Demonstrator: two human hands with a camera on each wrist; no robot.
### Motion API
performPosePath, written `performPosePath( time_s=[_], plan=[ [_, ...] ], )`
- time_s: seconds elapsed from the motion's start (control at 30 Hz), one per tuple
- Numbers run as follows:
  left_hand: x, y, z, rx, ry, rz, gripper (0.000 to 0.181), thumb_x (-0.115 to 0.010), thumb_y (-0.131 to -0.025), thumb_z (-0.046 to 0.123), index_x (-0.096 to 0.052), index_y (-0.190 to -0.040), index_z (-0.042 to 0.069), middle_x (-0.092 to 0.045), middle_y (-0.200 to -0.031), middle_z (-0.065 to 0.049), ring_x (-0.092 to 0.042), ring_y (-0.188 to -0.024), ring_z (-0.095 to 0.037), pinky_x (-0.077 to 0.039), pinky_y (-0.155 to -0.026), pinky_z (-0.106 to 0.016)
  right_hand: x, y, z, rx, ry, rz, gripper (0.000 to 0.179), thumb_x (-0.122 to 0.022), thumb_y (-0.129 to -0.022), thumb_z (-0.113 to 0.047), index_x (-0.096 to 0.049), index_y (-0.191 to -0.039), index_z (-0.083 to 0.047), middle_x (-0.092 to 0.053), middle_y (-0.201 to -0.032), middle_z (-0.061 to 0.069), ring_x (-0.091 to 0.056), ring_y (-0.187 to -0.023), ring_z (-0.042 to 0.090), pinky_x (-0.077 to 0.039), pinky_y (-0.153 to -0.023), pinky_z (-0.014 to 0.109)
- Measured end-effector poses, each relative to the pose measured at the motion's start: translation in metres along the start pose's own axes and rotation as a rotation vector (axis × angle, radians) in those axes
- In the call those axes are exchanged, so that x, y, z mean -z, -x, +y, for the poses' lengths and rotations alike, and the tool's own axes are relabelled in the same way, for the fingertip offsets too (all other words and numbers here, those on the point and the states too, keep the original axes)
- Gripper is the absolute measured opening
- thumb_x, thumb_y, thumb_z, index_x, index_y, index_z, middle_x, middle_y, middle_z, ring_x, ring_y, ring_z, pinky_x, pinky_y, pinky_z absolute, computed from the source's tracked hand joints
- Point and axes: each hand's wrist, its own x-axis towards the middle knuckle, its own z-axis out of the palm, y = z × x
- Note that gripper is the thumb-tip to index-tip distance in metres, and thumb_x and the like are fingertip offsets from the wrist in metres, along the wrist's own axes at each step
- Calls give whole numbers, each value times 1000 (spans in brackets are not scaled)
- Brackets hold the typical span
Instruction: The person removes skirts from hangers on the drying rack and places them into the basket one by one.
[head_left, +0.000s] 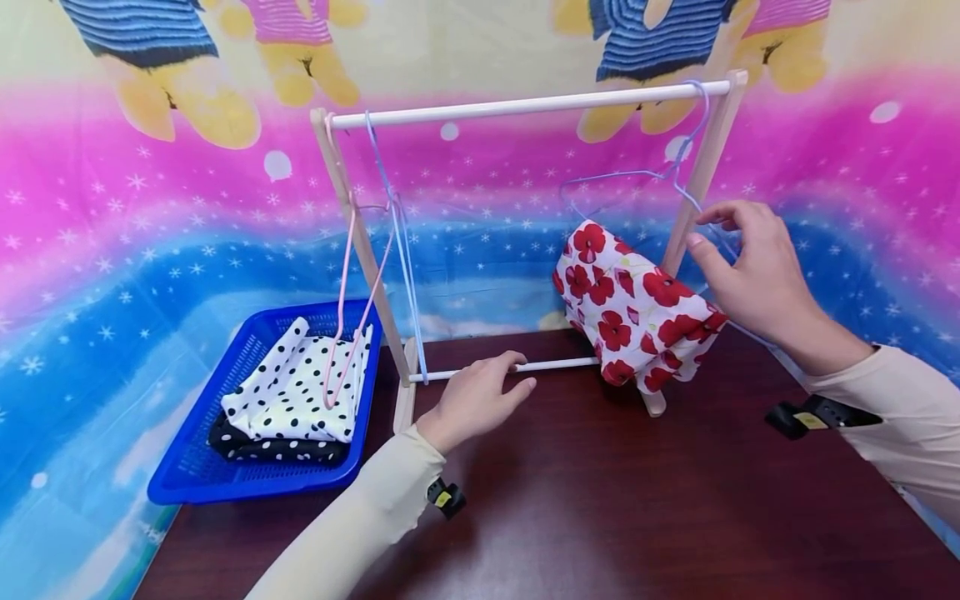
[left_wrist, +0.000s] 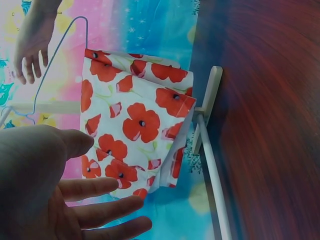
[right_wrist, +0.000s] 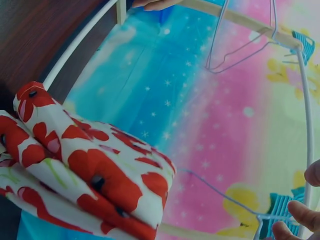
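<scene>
A red-poppy print cloth (head_left: pixel 630 304) hangs folded over a lilac wire hanger (head_left: pixel 622 174) at the right end of a small wooden rack's white top rail (head_left: pixel 525 106). My right hand (head_left: pixel 761 271) is beside that hanger's right arm, fingers loosely bent and holding nothing. In the left wrist view it appears at the upper left, fingers relaxed and apart from the cloth. My left hand (head_left: pixel 480 396) reaches toward the lower bar (head_left: pixel 562 364), overlapping it in the head view. Its fingers (left_wrist: pixel 107 210) are spread and straight, with the poppy cloth (left_wrist: pixel 135 120) beyond them.
Left of the rack stands a blue plastic basket (head_left: pixel 258 487) with folded white polka-dot cloth (head_left: pixel 300 387) and black polka-dot cloth (head_left: pixel 281 448). A pink hanger (head_left: pixel 341 292) and a blue hanger (head_left: pixel 408 283) hang at the rail's left end. Everything stands on a dark wooden table (head_left: pixel 600 500).
</scene>
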Motion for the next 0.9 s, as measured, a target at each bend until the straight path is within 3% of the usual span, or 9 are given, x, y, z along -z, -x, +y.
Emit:
performPosePath(
  time_s=[0.33, 0.57, 0.63, 0.77, 0.83, 0.9],
  plan=[
    [-7, -12, 10, 20, 6, -24, 45, -57, -101, 46, -59, -137, 20, -69, -132, -4, -68, -116, -22, -54, -99, -44, 7, -3, 10, -105, 39, -69, 50, -53, -103, -30, -44, -143, -1, -48, -138, 24, -44, -119, 37, -37, -83, 37],
    [-14, -18, 13, 22, 3, -27, 46, -57, -101, 45, -58, -139, 20, -68, -134, -3, -67, -116, -21, -54, -101, -42, 7, -3, 15, -177, -12, -146, 61, -49, -105, -37, -23, -152, -9, -45, -140, 25, -46, -126, 45, -45, -81, 46],
    [-17, -21, 12, 28, 6, -23, 46, -57, -101, 44, -58, -139, 19, -68, -134, -3, -68, -116, -21, -54, -101, -42, 7, -3, 15, -190, -24, -157, 61, -47, -105, -39, -21, -153, -11, -44, -140, 25, -48, -123, 42, -46, -82, 41],
    [-24, -28, 12, 33, 7, -13, 45, -57, -101, 44, -59, -138, 18, -69, -132, -4, -68, -114, -21, -55, -99, -42, 7, -4, 18, -208, -37, -179, 59, -46, -106, -41, -24, -151, -9, -49, -136, 26, -62, -98, 11, -46, -73, 23],
    [-28, -31, 13, 35, 15, -9, 44, -57, -101, 44, -60, -137, 18, -70, -131, -5, -69, -112, -21, -56, -97, -42, 7, -4, 19, -214, -38, -194, 58, -45, -106, -41, -28, -150, -7, -51, -133, 28, -58, -80, -5, -44, -66, 16],
    [-31, -34, 14, 38, 20, -7, 44, -57, -101, 44, -60, -137, 18, -70, -130, -5, -69, -111, -21, -56, -96, -42, 7, -4, 20, -223, -31, -209, 57, -43, -106, -41, -31, -148, -4, -54, -130, 29, -53, -74, -13, -45, -64, 15]
  ],
)
